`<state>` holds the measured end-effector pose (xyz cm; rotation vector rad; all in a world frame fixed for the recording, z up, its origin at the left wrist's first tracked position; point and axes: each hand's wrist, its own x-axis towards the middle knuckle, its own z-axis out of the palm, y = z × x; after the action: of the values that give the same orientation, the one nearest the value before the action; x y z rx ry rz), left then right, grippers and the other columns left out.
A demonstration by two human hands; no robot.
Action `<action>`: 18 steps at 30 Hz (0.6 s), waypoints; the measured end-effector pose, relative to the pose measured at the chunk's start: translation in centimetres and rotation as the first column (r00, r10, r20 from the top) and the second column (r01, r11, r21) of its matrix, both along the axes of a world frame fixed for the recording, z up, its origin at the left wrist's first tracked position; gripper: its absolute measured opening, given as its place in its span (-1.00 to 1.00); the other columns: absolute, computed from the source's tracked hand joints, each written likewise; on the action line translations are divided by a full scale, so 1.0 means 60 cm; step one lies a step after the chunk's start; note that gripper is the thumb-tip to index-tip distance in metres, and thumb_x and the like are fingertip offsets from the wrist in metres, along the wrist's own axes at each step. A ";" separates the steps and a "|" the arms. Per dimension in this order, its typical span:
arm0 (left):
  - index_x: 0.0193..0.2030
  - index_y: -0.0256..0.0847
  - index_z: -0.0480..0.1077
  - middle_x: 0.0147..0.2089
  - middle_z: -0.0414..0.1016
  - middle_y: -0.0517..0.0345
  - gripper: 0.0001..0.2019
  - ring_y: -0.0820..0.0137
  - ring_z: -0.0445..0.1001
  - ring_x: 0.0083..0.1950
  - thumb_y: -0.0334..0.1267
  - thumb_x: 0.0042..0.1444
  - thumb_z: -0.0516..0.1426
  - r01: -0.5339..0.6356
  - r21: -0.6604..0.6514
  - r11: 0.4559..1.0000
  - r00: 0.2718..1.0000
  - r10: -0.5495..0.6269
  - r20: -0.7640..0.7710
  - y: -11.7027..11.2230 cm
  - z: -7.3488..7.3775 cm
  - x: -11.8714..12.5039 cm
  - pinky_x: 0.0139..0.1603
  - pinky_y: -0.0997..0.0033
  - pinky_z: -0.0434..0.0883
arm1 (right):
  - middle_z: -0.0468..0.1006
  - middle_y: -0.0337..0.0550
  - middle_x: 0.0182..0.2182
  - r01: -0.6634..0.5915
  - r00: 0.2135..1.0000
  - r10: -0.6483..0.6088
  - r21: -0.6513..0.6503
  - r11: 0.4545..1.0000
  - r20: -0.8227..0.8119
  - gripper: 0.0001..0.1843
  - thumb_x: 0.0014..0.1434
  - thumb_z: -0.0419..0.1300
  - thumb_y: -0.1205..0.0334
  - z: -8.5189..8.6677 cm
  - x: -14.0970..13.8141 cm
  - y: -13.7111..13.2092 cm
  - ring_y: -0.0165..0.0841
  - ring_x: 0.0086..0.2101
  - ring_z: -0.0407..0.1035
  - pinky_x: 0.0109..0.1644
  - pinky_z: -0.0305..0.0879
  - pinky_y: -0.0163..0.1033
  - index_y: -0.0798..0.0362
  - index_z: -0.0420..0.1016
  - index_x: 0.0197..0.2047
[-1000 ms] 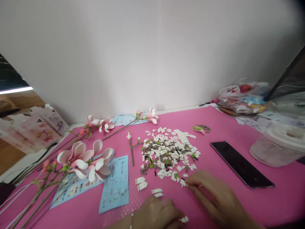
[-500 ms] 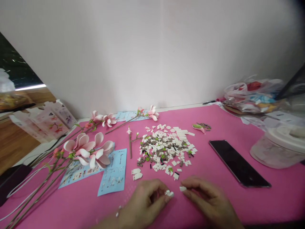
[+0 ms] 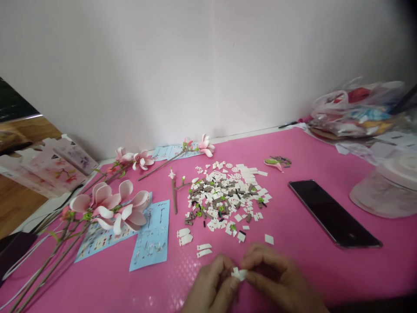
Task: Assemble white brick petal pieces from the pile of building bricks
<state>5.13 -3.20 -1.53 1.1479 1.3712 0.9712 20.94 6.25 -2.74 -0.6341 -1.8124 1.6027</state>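
**Small white plastic bricks (image 3: 239,274) pinched together**

Your left hand (image 3: 210,282) and right hand (image 3: 280,278), apart a moment earlier, had met, both holding those bricks in a narrow fingertip pinch low on the pink mat (image 3: 312,269). The loose brick pile (image 3: 224,200) lay just beyond, with white brick pairs (image 3: 184,236) beside it, near the blue instruction sheet (image 3: 150,237).

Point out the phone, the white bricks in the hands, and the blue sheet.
Black smartphone (image 3: 334,214), head view, middle of its screen.
White plastic bricks (image 3: 239,274), head view, centre of the pinched cluster.
Blue instruction sheet (image 3: 150,237), head view, its printed middle.
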 end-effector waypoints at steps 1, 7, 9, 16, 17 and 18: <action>-0.30 -0.19 0.21 -0.45 0.26 0.25 -0.62 0.43 0.23 -0.42 0.12 0.24 -0.01 0.000 -0.007 1.000 0.999 -0.001 -0.041 0.000 -0.003 -0.001 -0.39 0.45 0.15 | 0.56 -0.21 -0.45 -0.005 1.000 0.005 -0.004 1.000 0.005 -0.91 0.13 0.31 0.19 -0.001 -0.001 0.000 -0.35 -0.39 0.46 -0.29 0.39 -0.31 0.01 0.60 -0.37; -0.30 -0.20 0.25 -0.45 0.18 0.26 -0.62 0.43 0.16 -0.42 0.11 0.25 -0.03 -0.009 -0.018 1.000 0.991 0.006 -0.131 -0.008 -0.031 -0.002 -0.40 0.44 0.11 | 0.53 -0.23 -0.44 -0.040 0.999 0.040 -0.016 0.999 0.035 -0.89 0.17 0.28 0.18 -0.003 -0.004 -0.003 -0.36 -0.38 0.46 -0.28 0.36 -0.31 -0.01 0.60 -0.36; -0.29 -0.20 0.28 -0.47 0.16 0.27 -0.62 0.43 0.14 -0.43 0.11 0.25 -0.01 -0.049 -0.026 0.998 0.991 0.045 -0.128 -0.012 -0.039 0.000 -0.42 0.44 0.10 | 0.53 -0.23 -0.43 -0.038 0.998 0.038 0.003 0.999 0.051 -0.90 0.17 0.27 0.20 -0.003 -0.004 -0.004 -0.36 -0.37 0.47 -0.27 0.36 -0.31 -0.02 0.60 -0.34; -0.29 -0.17 0.34 -0.50 0.20 0.27 -0.72 0.42 0.16 -0.44 0.01 0.23 0.07 -0.080 -0.020 0.997 0.987 0.076 -0.142 -0.019 -0.042 0.001 -0.44 0.45 0.08 | 0.53 -0.23 -0.42 -0.023 0.995 0.012 0.113 0.993 0.101 -0.92 0.17 0.26 0.26 0.001 -0.007 -0.007 -0.36 -0.38 0.47 -0.28 0.37 -0.32 -0.04 0.60 -0.34; -0.29 -0.17 0.34 -0.49 0.21 0.27 -0.73 0.41 0.17 -0.43 0.00 0.23 0.07 -0.089 -0.029 0.996 0.985 0.083 -0.151 -0.019 -0.041 0.001 -0.44 0.46 0.09 | 0.53 -0.23 -0.42 -0.024 0.995 0.012 0.129 0.991 0.098 -0.92 0.17 0.26 0.28 0.002 -0.007 -0.007 -0.37 -0.37 0.47 -0.28 0.37 -0.32 -0.05 0.61 -0.33; -0.29 -0.17 0.34 -0.48 0.23 0.26 -0.74 0.40 0.19 -0.42 -0.01 0.23 0.07 -0.099 -0.040 0.994 0.983 0.091 -0.162 -0.020 -0.040 0.001 -0.43 0.45 0.11 | 0.53 -0.24 -0.41 -0.022 0.996 0.009 0.149 0.989 0.090 -0.91 0.17 0.26 0.29 0.002 -0.007 -0.008 -0.37 -0.37 0.47 -0.28 0.38 -0.33 -0.06 0.61 -0.32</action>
<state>5.22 -4.42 -3.94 1.1527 1.5826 0.9240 20.55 5.78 -2.60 -0.6318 -1.9860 1.4519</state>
